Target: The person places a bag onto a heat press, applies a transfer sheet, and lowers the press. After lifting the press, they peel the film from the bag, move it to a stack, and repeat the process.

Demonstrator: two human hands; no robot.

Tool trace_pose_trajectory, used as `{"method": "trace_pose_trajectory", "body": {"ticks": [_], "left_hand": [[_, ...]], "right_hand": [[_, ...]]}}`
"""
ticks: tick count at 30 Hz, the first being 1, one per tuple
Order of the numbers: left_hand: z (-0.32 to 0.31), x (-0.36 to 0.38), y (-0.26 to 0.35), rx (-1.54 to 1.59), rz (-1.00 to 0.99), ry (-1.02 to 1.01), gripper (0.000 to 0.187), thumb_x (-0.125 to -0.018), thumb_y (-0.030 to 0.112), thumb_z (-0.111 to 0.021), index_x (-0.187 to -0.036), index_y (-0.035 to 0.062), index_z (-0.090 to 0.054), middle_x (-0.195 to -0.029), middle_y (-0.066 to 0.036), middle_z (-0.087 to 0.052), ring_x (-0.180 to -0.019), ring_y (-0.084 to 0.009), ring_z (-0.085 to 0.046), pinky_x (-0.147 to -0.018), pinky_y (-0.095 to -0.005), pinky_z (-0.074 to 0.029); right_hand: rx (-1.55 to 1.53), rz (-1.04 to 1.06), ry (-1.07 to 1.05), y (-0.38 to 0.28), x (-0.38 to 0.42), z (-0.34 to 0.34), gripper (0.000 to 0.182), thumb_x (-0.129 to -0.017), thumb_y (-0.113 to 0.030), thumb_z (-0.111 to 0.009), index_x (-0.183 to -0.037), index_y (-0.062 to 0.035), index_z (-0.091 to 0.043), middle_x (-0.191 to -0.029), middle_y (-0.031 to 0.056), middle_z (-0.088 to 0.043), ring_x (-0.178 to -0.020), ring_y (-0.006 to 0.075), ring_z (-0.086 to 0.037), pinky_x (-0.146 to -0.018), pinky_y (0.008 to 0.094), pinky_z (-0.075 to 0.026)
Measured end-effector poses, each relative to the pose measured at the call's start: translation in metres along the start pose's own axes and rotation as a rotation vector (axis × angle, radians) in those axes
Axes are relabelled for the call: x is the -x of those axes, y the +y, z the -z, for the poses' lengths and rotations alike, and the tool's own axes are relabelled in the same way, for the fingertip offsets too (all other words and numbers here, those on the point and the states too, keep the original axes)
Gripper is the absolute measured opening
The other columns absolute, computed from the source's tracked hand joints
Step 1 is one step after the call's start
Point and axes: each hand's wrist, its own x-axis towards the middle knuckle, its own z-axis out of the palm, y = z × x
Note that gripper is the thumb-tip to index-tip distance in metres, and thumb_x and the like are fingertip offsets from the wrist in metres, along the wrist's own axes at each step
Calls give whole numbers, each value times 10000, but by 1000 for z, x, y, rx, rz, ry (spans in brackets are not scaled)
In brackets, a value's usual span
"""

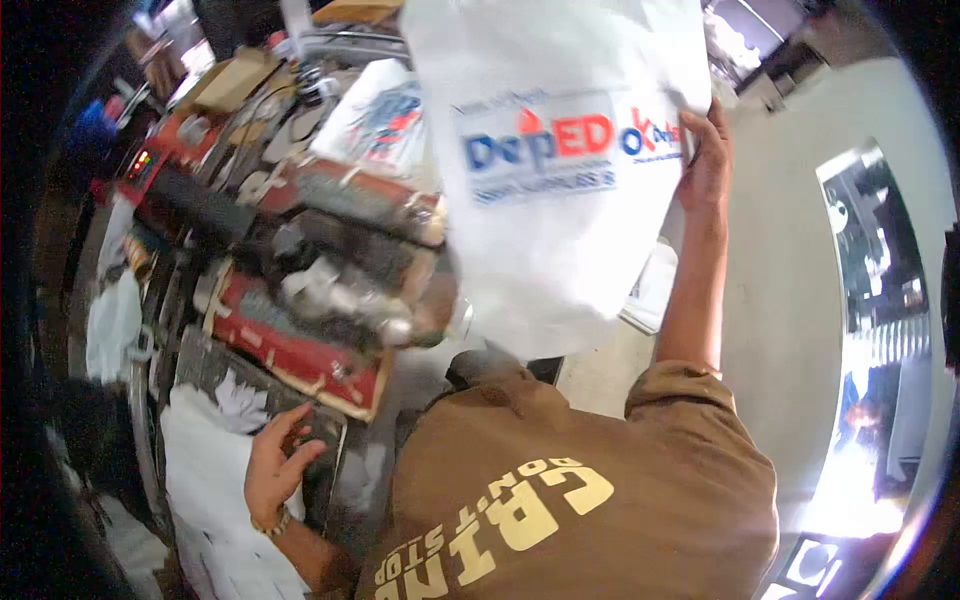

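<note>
My right hand [705, 150] is raised, fingers closed on the right edge of a white cloth [540, 260]. The cloth hangs spread before me, printed with "DepED" in blue and red and a second logo beside it. Low on the left, my left hand [283, 465] holds nothing, its thumb and fingers apart and slightly bent. It is close over a dark board [225, 355], beside another white cloth [205, 475]. A red and grey panel with a pale frame [300, 340] lies just beyond the left hand.
A second red and grey piece [350, 195] lies farther back, near a white printed cloth [375, 120]. Crumpled clear plastic [340, 300] sits between the red pieces. At the back left stand a cardboard box [235, 80] and a red device with lit digits [145, 165].
</note>
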Motion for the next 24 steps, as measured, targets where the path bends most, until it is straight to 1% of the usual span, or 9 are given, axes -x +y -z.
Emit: {"method": "trace_pose_trajectory", "body": {"ticks": [7,9,13,15,16,19,20,23,24], "left_hand": [[-62,-78,114,-140,-137,203,350,-886,172,-732,-1153,-48,-675,-1023,-130,-684,-945,-238,-647,-871,-348,-502],[-76,-105,111,-84,-68,233,341,-907,193,-714,-1132,-59,-670,-1040,-134,-679,-974,-248,-640,-892,-371,-494],[-126,-146,141,-229,-27,443,340,-944,221,-687,-1140,-57,-666,-1103,-147,-666,-1074,-265,-613,-957,-394,-462],[-143,-152,121,-260,115,530,354,-976,258,-662,-1166,-40,-660,-1110,-144,-665,-1072,-266,-601,-949,-390,-461],[-148,-146,87,-573,64,635,387,-1012,308,-615,-1194,-32,-647,-1077,-136,-657,-946,-221,-607,-852,-375,-484],[-152,-148,113,-415,373,557,423,-1039,352,-565,-1201,-30,-647,-1042,-123,-646,-803,-164,-584,-739,-364,-486],[-149,-153,122,-296,500,485,544,-1022,370,-584,-1327,-79,-549,-1342,-219,-564,-1197,-308,-562,-1011,-426,-449],[-153,-141,93,-574,599,756,566,-1014,383,-595,-1355,-65,-539,-1373,-224,-544,-1196,-305,-558,-1008,-439,-439],[-155,-141,104,-492,542,643,591,-1011,361,-603,-1421,-48,-485,-1455,-223,-473,-1273,-325,-506,-1065,-450,-398]], "right_hand": [[575,-375,261,114,-40,282,400,-796,-178,-629,-1135,35,-645,-1049,118,-663,-967,196,-604,-833,314,-498],[518,-457,27,195,-31,367,184,-740,-179,-655,-845,-30,-678,-715,27,-622,-664,151,-571,-636,285,-446],[791,-457,-36,293,9,445,276,-741,-249,-657,-858,-1,-689,-668,82,-643,-648,191,-623,-612,361,-476],[1227,-306,-312,334,23,469,299,-760,-290,-658,-844,-5,-683,-688,135,-650,-650,251,-644,-622,380,-487],[1213,-319,-319,354,19,481,299,-760,-290,-658,-844,-5,-683,-688,135,-650,-650,251,-644,-622,380,-487],[1395,-400,-670,399,22,516,329,-748,-323,-657,-862,-14,-673,-709,181,-651,-668,359,-651,-634,453,-507],[1404,-400,-703,413,27,524,327,-754,-342,-636,-842,-27,-646,-732,187,-660,-715,370,-663,-661,484,-515],[1402,-342,-748,455,39,551,314,-758,-344,-635,-854,-45,-625,-737,170,-662,-717,378,-659,-660,507,-514],[1403,-279,-748,466,44,562,305,-755,-326,-655,-885,-51,-630,-720,147,-655,-673,373,-642,-632,499,-504]]}}
